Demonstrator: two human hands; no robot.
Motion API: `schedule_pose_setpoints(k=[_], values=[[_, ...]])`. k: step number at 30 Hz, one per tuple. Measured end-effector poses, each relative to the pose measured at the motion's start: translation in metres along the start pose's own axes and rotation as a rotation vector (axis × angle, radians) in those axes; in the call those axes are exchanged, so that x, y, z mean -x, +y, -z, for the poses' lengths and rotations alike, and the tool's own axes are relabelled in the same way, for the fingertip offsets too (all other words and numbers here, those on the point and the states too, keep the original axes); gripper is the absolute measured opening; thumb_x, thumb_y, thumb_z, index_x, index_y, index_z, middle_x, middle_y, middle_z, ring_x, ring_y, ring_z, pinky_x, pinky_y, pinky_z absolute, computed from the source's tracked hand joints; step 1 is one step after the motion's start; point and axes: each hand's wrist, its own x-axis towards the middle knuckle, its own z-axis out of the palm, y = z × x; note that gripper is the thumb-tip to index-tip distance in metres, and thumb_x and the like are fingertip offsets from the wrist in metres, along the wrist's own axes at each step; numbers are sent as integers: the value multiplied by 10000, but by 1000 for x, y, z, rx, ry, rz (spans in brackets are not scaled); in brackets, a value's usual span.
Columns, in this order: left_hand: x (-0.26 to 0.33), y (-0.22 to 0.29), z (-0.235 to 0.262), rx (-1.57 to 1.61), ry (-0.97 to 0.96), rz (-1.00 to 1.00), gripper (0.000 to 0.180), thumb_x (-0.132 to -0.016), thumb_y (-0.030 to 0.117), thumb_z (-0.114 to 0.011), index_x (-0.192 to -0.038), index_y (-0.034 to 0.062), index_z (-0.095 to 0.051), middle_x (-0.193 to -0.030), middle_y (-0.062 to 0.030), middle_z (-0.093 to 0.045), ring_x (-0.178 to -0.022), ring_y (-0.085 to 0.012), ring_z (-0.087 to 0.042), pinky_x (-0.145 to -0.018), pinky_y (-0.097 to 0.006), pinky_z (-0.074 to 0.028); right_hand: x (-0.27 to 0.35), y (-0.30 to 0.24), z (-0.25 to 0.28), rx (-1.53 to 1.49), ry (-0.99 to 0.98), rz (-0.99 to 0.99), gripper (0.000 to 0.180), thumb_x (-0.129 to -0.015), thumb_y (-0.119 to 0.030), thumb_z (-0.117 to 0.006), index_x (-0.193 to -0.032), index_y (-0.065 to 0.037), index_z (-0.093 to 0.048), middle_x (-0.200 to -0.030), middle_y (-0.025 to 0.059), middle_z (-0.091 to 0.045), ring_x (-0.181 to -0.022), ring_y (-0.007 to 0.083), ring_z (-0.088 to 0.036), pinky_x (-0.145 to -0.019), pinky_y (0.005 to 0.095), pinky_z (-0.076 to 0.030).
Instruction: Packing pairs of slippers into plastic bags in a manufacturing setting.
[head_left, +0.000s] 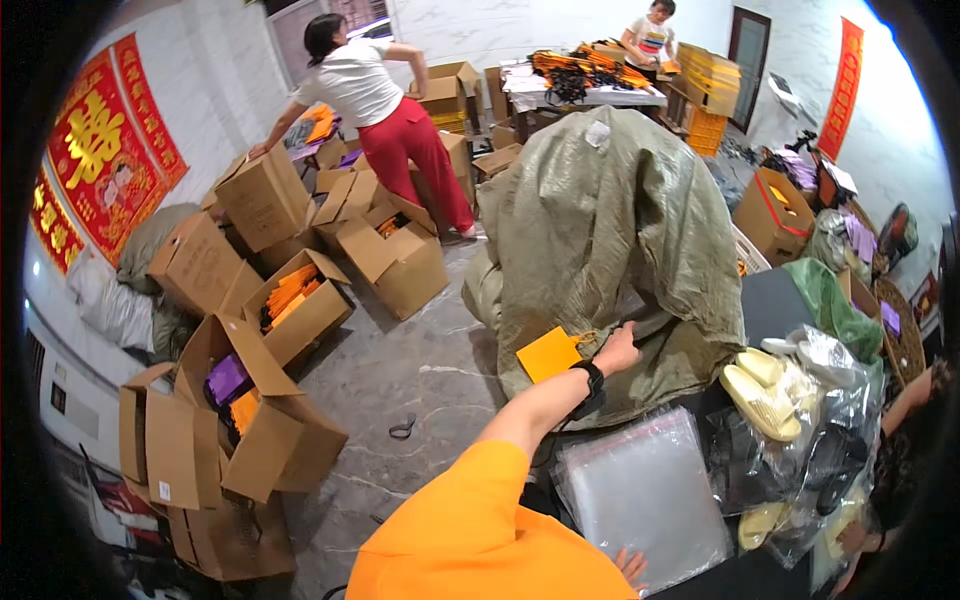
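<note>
My left hand (620,348), with a dark band at its wrist, reaches forward from an orange sleeve. It appears closed on a fold of the big olive-green woven sack (570,205); part of the fingers is hidden. Beside that hand, against the sack, is a flat orange square bag (547,355) with a thin cord loop. Low in the picture my right hand (632,568) rests, fingers spread, along the edge of a stack of clear plastic bags (650,500). The orange sleeve hides the rest of that arm.
Pale yellow slippers (762,393) in clear wrapping lie at the right, beside another person's arm (908,405). Open cardboard boxes (270,435) crowd the left floor. One person (372,90) leans over boxes; another (652,38) stands behind a table (525,90) piled with orange goods.
</note>
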Motion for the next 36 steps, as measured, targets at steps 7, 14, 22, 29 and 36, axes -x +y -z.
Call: schedule_pose_setpoints(k=[7,14,22,29,36], values=[[-32,10,55,-672,543,39,655,-710,171,-539,-1324,29,-359,-1282,-250,-407,-1195,-413,-370,-959,-587,-256,1,-3,32,68,-334,-102,684,-772,-563,-469,-1358,-279,-259,-1471,64,-148,-1366,301,-105,-972,726,-47],[-51,-30,154,-1057,441,-101,562,-736,213,-580,-1267,96,-437,-1340,-210,-338,-1252,-407,-265,-911,-591,-270,-15,-19,41,184,-639,-134,691,-820,-582,-371,-1410,-324,-120,-1506,0,-38,-1388,256,-17,-973,730,-35],[-84,-45,153,-1063,599,-119,509,-768,182,-512,-1264,88,-447,-1269,-226,-433,-1174,-409,-388,-906,-561,-295,-14,-28,39,150,-619,-147,659,-849,-592,-312,-1432,-384,-83,-1525,-38,-19,-1402,230,-13,-968,730,-54],[-90,-22,160,-916,471,-205,623,-750,174,-606,-1320,90,-368,-1202,-227,-480,-1108,-406,-450,-915,-542,-317,3,-19,17,-187,-147,-150,695,-810,-614,-378,-1421,-318,-232,-1507,-15,-170,-1387,226,-133,-979,698,-59],[-140,-35,184,-754,165,-246,691,-804,218,-615,-1354,-11,-265,-1282,-250,-415,-1196,-385,-395,-985,-468,-316,-1,-20,22,-162,-190,-139,774,-719,-644,-511,-1381,-280,-342,-1459,15,-288,-1360,272,-194,-973,707,-58]])
